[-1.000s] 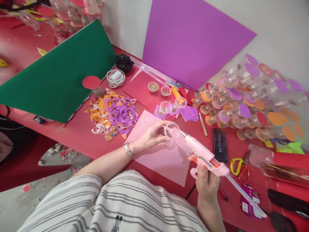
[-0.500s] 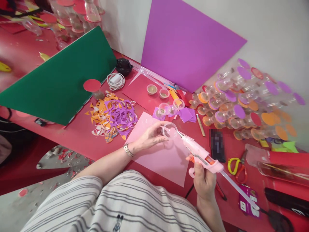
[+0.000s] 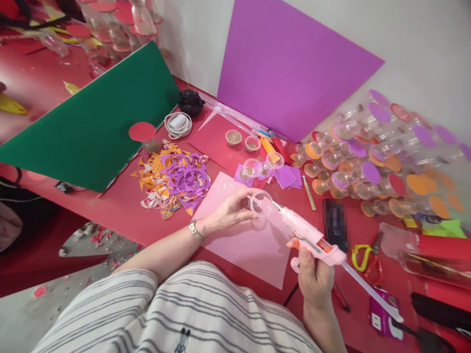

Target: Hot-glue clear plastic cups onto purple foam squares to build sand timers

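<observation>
My left hand (image 3: 235, 210) pinches a small clear plastic cup (image 3: 262, 202) above a pink sheet (image 3: 253, 255). In my right hand (image 3: 315, 277) is a pink hot glue gun (image 3: 307, 230), its metal nozzle touching or very near the cup's rim. A long clear glue stick (image 3: 371, 290) sticks out of the gun's back end. Just beyond my left hand, more clear cups (image 3: 252, 168) stand by purple paper squares (image 3: 287, 175). Two further cups with something brownish inside, one of them a round cup (image 3: 233, 138), sit on a red sheet (image 3: 213, 142).
Paper scraps (image 3: 176, 179) lie heaped on the left, before a leaning green board (image 3: 95, 117). A purple board (image 3: 290, 68) leans on the wall. Stacked plastic bottle pieces with coloured discs (image 3: 371, 171) fill the right. Scissors (image 3: 368, 260) and a phone (image 3: 335, 223) lie nearby.
The view has shifted slightly, so everything sits a little lower and further right. Both hands keep their holds, with the glue gun's nozzle still at the cup.
</observation>
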### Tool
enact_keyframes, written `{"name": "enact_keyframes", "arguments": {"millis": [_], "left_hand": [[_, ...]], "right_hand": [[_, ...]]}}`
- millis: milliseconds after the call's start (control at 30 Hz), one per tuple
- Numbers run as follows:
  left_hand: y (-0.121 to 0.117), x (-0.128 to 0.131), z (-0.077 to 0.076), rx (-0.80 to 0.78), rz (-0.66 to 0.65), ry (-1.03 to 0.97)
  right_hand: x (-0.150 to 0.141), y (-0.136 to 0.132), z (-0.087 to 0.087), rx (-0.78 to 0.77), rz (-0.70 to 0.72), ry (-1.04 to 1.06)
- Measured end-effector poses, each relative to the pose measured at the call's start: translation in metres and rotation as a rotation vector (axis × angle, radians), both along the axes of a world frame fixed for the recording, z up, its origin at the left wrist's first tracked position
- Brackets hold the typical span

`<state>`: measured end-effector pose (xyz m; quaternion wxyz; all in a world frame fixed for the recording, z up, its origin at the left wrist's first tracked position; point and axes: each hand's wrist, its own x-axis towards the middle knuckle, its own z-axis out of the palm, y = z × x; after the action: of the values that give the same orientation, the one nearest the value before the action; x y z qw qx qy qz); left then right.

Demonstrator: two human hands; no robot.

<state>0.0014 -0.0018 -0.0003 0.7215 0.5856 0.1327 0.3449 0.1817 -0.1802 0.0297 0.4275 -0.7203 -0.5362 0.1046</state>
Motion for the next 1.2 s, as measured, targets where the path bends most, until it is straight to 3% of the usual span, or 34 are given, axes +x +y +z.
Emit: {"name": "enact_keyframes", "arguments": {"millis": [433, 667, 1200], "left_hand": [[0.0, -0.002, 0.002, 0.039, -0.013, -0.004], [-0.001, 0.0, 0.0, -0.042, -0.072, -0.046], [0.001, -0.001, -0.004, -0.051, -0.081, 0.04]], "right_hand": [[-0.007, 0.0, 0.009, 0.006, -0.045, 0.054], [-0.005, -0.004, 0.004, 0.011, -0.064, 0.031], [0.001, 0.001, 0.002, -0.021, -0.075, 0.019]]}}
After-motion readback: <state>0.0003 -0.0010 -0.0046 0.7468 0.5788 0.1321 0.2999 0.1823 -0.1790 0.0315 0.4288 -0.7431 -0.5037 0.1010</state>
